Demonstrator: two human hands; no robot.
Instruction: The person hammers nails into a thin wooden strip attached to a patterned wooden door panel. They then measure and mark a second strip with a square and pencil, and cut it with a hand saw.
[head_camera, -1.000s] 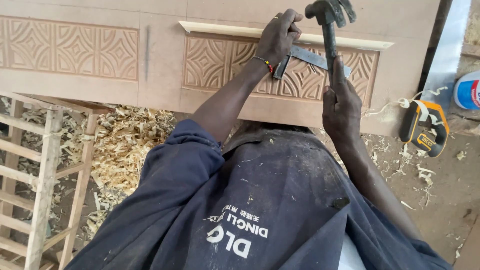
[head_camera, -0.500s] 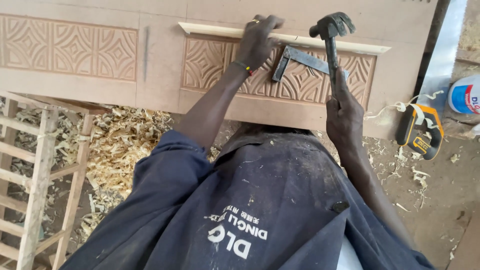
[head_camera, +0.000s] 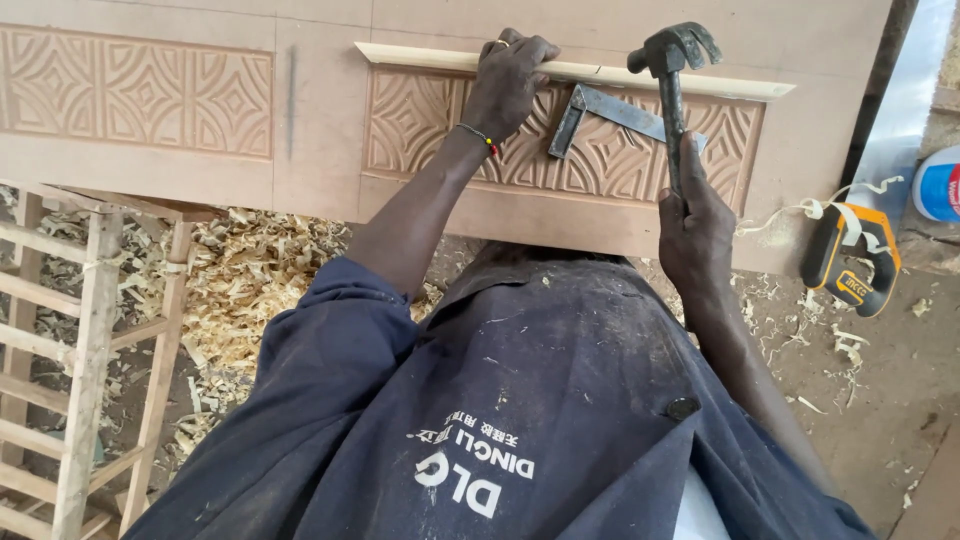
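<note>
Overhead, steel hammer (head_camera: 672, 60), apparently smooth moulding (head_camera: 600, 72).

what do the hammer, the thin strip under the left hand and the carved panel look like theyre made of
Hammer: dark, dull metal head and shaft, likely steel, worn.
Thin strip: pale bare wood, unfinished, with a visible grain line; the left hand presses it.
Carved panel: uniform tan, matte, no grain showing, so possibly fibreboard rather than solid wood; unpainted.

Dusty navy work coat (head_camera: 540, 400) with white lettering; dark button; beaded wristband (head_camera: 480, 138); finger ring (head_camera: 503, 43).
</note>
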